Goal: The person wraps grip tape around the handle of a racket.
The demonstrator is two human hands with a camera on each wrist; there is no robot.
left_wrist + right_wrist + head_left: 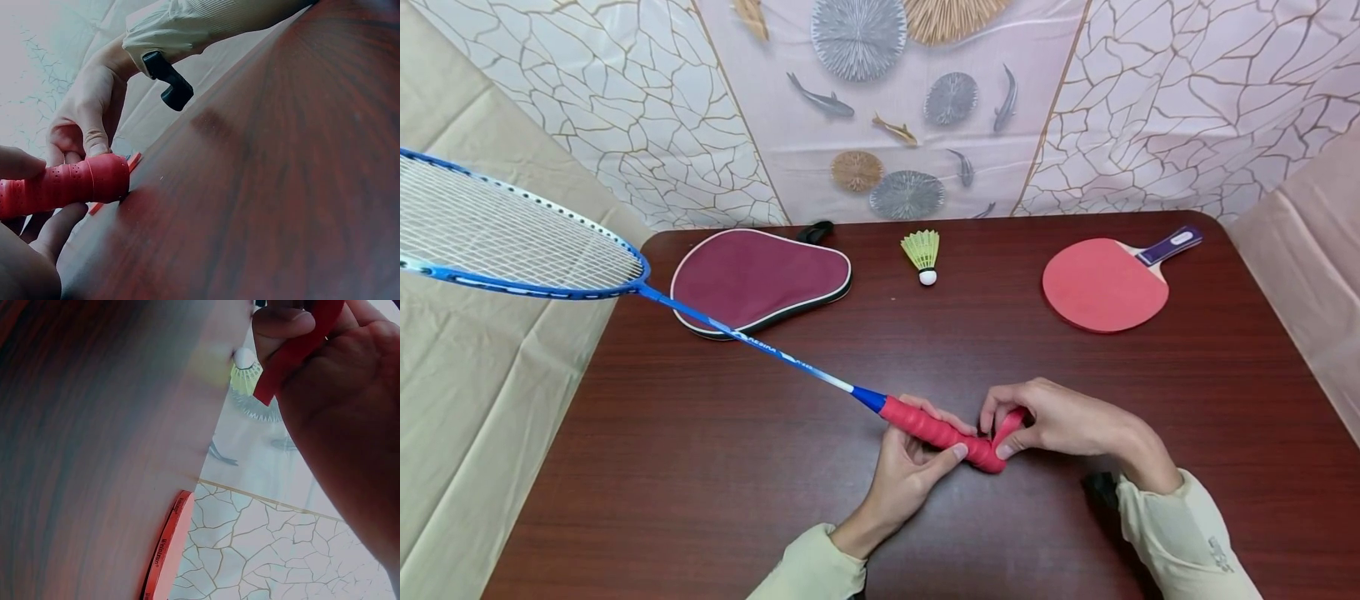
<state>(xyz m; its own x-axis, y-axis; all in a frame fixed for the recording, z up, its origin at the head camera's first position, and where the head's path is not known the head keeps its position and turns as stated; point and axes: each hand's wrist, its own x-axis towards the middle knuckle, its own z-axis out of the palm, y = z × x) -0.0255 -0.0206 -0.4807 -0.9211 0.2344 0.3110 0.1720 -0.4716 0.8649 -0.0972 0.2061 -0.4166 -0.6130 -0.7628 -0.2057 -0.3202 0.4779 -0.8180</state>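
Observation:
A blue badminton racket (760, 343) slants across the head view, its strung head at the far left. Red grip tape (928, 425) with rows of small holes is wound round its handle. My left hand (902, 482) holds this handle near its lower end, thumb on top and fingers beneath. At the butt, my right hand (1071, 421) pinches a loose strip of the tape (1013, 422) between thumb and fingers. In the right wrist view the strip's end (270, 387) hangs across the palm. The left wrist view shows the rounded butt (112, 177) covered in red.
Along the back of the dark wooden table (700, 500) lie a maroon paddle case (760, 275), a yellow shuttlecock (922, 254) and a red table tennis paddle (1105, 285). Patterned cloth (895, 125) hangs behind, with plain cloth at both sides.

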